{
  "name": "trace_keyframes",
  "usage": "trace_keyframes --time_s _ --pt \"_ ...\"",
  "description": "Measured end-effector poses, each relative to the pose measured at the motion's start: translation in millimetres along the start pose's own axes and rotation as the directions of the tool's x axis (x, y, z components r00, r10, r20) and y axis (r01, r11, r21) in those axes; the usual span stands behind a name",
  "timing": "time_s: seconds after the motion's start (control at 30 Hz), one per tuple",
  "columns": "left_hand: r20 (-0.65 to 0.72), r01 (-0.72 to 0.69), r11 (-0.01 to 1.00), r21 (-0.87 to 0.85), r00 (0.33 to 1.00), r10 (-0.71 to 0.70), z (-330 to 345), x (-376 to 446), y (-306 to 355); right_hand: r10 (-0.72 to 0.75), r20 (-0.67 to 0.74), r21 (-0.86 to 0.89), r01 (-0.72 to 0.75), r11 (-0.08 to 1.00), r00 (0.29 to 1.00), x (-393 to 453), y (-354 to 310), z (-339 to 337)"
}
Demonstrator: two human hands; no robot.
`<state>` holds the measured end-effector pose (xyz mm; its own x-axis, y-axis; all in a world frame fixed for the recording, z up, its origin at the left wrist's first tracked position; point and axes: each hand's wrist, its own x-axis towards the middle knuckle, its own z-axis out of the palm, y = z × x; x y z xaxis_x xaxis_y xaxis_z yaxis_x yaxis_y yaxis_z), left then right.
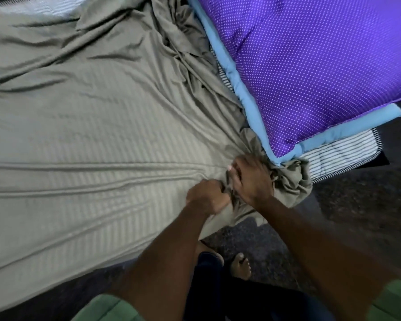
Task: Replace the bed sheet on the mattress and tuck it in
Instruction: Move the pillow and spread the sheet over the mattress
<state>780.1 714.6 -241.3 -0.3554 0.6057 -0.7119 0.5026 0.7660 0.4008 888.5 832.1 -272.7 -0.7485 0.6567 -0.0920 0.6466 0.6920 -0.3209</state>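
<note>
Green sleeves [107, 309] frame the bottom edge, and two bare forearms reach out from them toward the near side of the bed. Below and between the arms a bare foot [240, 266] stands on the dark speckled floor [357, 216], beside dark trouser legs.

Both hands meet at the bed's near edge, right of the middle. The left hand [206, 196] is curled into a fist around a bunch of the grey-green sheet [90, 135]. The right hand [252, 179], touching it on its right side, has its fingers bent and digging into the same gathered cloth, with one fingertip showing pale at the far side of the knuckles. Motion blur hides just how each finger lies.

That sheet covers most of the bed, spreading left and far from the hands. It lies fairly flat on the near left part, with long creases running out from the grip, and it is heavily rumpled at the far right. A loose wad of it hangs just right of the hands, off the bed's edge.

On the right, a purple dotted pillow [310, 66] with a light blue border rests on the striped mattress [340, 151], whose bare corner shows beneath it. The pillow's near corner lies just beside the right hand.
</note>
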Motion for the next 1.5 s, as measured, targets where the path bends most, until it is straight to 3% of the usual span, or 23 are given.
trace_keyframes --time_s 0.1,0.23,0.33,0.5,0.57,0.63,0.7,0.73,0.8,0.93,1.0,1.1,1.17,1.23,1.3,1.4,1.5 --pt "-0.114 0.044 0.995 -0.087 0.992 -0.054 -17.2 7.5 -8.6 0.074 -0.036 0.1 -0.071 0.993 0.997 12.0 -1.3 3.3" --pt "-0.387 0.025 0.995 -0.095 0.92 -0.06 -20.7 15.9 3.8 0.165 0.112 -0.078 -0.157 0.985 0.98 32.8 0.2 4.9" --pt "-0.34 0.031 0.998 -0.06 0.939 -0.049 -9.7 21.5 27.0 0.167 0.176 -0.175 -0.136 0.975 0.97 41.8 9.8 4.3" --pt "-0.297 0.101 0.994 0.031 0.951 -0.087 12.5 20.4 53.5 0.06 0.307 -0.36 0.058 0.931 0.95 50.6 29.5 -3.5" --pt "-0.24 0.102 0.994 0.03 0.966 -0.092 18.4 20.9 61.3 0.068 0.294 -0.382 0.052 0.923 0.953 49.6 37.1 -11.0" --pt "-0.182 0.102 0.994 -0.034 0.978 -0.107 21.1 23.8 68.1 0.014 0.207 -0.276 0.044 0.96 0.978 43.7 42.5 -12.9" --pt "-0.13 0.109 0.992 -0.066 0.985 -0.116 23.3 27.8 73.4 0.133 0.273 -0.043 -0.126 0.991 0.953 38.5 41.5 -20.7" --pt "-0.112 0.118 0.99 -0.074 0.986 -0.126 22.5 29.6 75.0 0.233 0.313 0.043 -0.259 0.965 0.921 35.9 46.4 -18.4" --pt "-0.087 0.156 0.983 -0.094 0.983 -0.165 19.6 34.9 77.3 0.323 0.358 0.124 -0.387 0.914 0.876 23.9 49.4 -21.8" --pt "-0.079 0.231 0.969 -0.092 0.968 -0.238 20.7 44.4 84.2 0.033 0.297 0.123 -0.073 0.99 0.954 0.8 77.1 -15.2" --pt "-0.074 0.261 0.962 -0.083 0.961 -0.267 21.0 45.6 90.0 0.058 0.35 0.205 -0.136 0.969 0.935 2.6 92.0 -12.2" --pt "-0.082 0.322 0.94 -0.115 0.94 -0.332 11.0 46.2 99.9 0.011 0.36 0.164 -0.074 0.984 0.933 8.6 77.9 -24.9" --pt "-0.143 0.367 0.907 -0.208 0.906 -0.399 -6.2 40.9 112.2 0.123 0.415 0.112 -0.184 0.976 0.902 13.1 59.4 -37.5" --pt "-0.184 0.392 0.873 -0.29 0.872 -0.453 -31.9 30.6 120.8 0.129 0.465 0.16 -0.227 0.961 0.876 13.9 35.7 -54.7" --pt "-0.208 0.383 0.861 -0.335 0.861 -0.464 -58.1 22.4 121.4 0.145 0.399 0.236 -0.254 0.938 0.906 16.1 7.8 -61.1" --pt "-0.262 0.341 0.862 -0.375 0.853 -0.452 -96.5 16.1 108.1 0.092 0.257 0.227 -0.152 0.962 0.962 46.3 -30.3 -64.6" --pt "-0.312 0.332 0.858 -0.392 0.83 -0.463 -125.0 20.1 88.9 0.115 0.355 0.243 -0.21 0.947 0.928 87.1 -63.2 -78.7"
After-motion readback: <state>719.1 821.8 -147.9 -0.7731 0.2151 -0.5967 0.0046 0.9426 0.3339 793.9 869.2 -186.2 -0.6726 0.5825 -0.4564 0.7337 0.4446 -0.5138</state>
